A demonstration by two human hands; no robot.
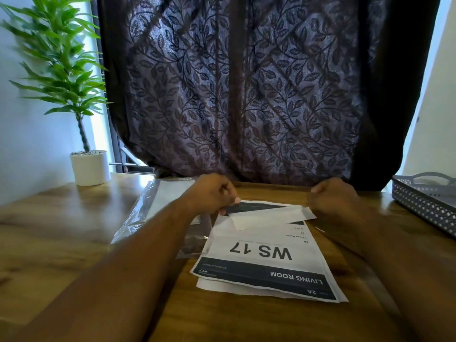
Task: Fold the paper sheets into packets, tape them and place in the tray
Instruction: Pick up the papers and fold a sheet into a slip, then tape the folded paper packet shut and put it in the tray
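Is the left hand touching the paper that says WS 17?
Touching. The head view shows the left hand pinching the far corner of the WS 17 paper where it folds over.

- We read "WS 17", upside down, on the top sheet (266,265), nearer us than the left hand (212,193).
- Farther from that hand, its dark band says "LIVING ROOM" and "2A".
- Small print near the right hand (335,198) we cannot read.

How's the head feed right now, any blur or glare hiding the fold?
Head view: left hand, right hand and plant slightly blurred; daylight blows out beside the curtain; glare streaks the plastic sleeve; the sheet reads clearly; edges bend with the wide lens.
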